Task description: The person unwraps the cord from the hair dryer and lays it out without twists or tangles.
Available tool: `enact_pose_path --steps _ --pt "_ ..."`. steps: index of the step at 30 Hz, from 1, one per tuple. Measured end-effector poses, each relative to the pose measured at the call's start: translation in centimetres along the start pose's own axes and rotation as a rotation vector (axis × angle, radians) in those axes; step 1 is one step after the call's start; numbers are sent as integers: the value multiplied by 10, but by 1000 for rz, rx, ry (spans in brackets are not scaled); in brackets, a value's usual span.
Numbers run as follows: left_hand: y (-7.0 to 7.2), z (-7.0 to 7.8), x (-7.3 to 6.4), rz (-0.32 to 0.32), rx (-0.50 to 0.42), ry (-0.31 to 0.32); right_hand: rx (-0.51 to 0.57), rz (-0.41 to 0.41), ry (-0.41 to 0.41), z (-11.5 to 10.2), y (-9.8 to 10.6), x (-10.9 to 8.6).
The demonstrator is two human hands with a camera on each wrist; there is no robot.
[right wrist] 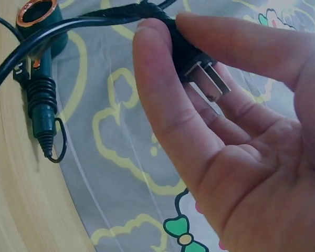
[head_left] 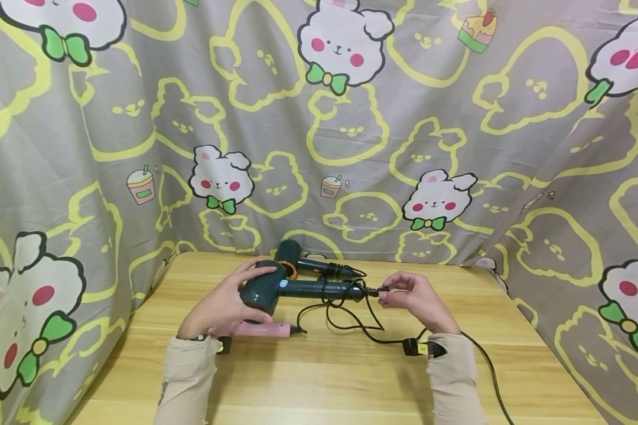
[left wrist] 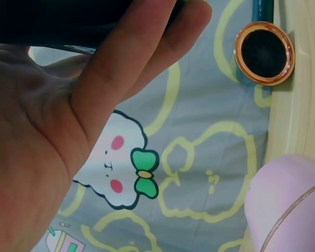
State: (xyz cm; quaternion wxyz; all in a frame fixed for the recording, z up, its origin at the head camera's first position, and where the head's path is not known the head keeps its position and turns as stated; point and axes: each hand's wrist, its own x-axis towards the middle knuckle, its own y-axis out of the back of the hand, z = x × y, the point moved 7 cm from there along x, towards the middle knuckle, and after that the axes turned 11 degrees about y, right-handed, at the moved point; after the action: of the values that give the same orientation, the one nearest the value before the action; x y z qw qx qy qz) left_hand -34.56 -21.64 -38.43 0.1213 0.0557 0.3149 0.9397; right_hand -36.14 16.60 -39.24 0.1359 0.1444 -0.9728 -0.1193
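My left hand (head_left: 218, 307) grips the barrel of a dark green hair dryer (head_left: 260, 288), its handle pointing right. The black cord is looped round that handle. At the handle's end, my right hand (head_left: 417, 301) pinches a black two-prong plug (right wrist: 185, 55) between thumb and fingers; its metal prongs face the palm in the right wrist view. Behind lies a second dark green hair dryer (head_left: 291, 250) with a copper-coloured ring and its cord wound round the handle. Partly hidden beneath my left hand is a pink hair dryer (head_left: 263, 329).
A wooden table (head_left: 319, 378) carries everything. Loose black cord (head_left: 351, 326) curves over it between the hands. Another cable (head_left: 491, 366) runs from the right wrist past the front edge. Patterned grey curtains (head_left: 276, 130) enclose the back and both sides.
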Motion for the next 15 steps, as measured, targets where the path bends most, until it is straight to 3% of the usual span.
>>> enact_pose_path --steps 15 --pt "-8 1 4 -33 -7 5 40 185 98 -9 5 5"
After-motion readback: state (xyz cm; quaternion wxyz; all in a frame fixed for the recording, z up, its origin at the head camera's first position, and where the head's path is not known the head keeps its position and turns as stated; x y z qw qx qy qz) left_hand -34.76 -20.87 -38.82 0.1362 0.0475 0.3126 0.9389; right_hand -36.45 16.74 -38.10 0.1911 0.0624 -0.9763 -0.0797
